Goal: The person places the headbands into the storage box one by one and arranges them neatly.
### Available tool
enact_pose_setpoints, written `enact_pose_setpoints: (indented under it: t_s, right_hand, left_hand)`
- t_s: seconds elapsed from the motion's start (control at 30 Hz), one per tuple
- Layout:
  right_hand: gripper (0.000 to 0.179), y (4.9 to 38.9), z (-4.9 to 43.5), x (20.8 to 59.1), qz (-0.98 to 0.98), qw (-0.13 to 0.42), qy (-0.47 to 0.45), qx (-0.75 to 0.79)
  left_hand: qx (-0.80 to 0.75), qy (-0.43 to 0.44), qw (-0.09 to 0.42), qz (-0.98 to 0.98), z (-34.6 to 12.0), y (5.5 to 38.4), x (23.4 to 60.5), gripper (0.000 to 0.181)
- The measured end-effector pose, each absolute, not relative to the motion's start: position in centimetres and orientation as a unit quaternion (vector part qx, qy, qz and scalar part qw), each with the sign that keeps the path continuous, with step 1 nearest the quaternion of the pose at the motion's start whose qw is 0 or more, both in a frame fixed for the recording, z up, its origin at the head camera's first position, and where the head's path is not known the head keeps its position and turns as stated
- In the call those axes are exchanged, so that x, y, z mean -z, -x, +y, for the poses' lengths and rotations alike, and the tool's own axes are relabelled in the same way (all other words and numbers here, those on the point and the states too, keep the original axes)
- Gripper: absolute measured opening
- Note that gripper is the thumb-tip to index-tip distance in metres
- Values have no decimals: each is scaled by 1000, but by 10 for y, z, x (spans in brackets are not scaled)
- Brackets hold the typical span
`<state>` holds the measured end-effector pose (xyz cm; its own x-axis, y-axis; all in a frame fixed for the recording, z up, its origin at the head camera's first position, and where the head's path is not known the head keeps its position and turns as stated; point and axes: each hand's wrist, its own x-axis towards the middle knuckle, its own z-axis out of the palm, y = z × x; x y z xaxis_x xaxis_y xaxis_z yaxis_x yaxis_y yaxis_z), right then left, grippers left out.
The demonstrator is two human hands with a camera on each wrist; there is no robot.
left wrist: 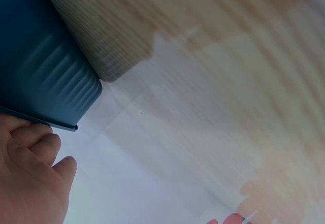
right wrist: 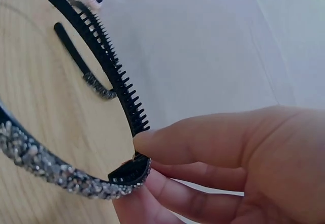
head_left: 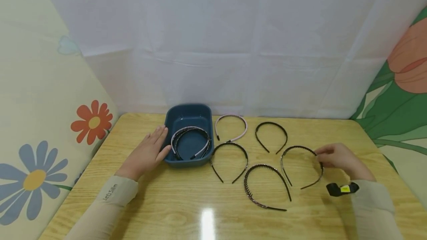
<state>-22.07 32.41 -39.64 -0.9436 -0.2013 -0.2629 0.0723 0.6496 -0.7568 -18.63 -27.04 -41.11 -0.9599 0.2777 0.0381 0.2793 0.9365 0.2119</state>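
My right hand [head_left: 338, 158] pinches the side of a black headband [head_left: 293, 147] at the right of the group. In the right wrist view, thumb and fingers grip this toothed headband [right wrist: 61, 176], whose outer face carries silvery sparkling stones. My left hand [head_left: 148, 153] rests against the left side of a dark blue bin [head_left: 188, 164], its fingers laid along the rim. Inside the bin lie a pale pink headband [head_left: 172, 142] and at least one dark headband, overlapping. The left wrist view shows the fingers [left wrist: 43, 142] touching the bin's rim [left wrist: 61, 127].
On the wooden table [head_left: 166, 203] lie a pink headband [head_left: 247, 127] beside the bin, a black one [head_left: 271, 123] at the back, a dark one [head_left: 230, 144] near the bin's right side and a stone-studded one [head_left: 248, 192] in front. A white cloth [head_left: 233, 77] hangs behind the table.
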Motion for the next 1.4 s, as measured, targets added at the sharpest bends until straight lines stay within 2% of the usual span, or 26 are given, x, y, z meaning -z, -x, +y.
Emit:
enact_pose_setpoints:
  t_s: [0.3,0.5,0.97,1.4]
  right_hand:
    - [50,216,314,390,885,165,37,434]
    - [52,214,300,384,883,154,29,442]
    - [53,220,265,377,865,139,17,481]
    - [44,229,231,377,837,92,24,539]
  left_hand:
    - [107,143,5,-984,-271,186,414,73]
    - [107,144,7,-984,-271,187,415,73]
    - [109,143,5,-984,-271,187,413,74]
    - [109,146,4,-983,-270,187,412,73]
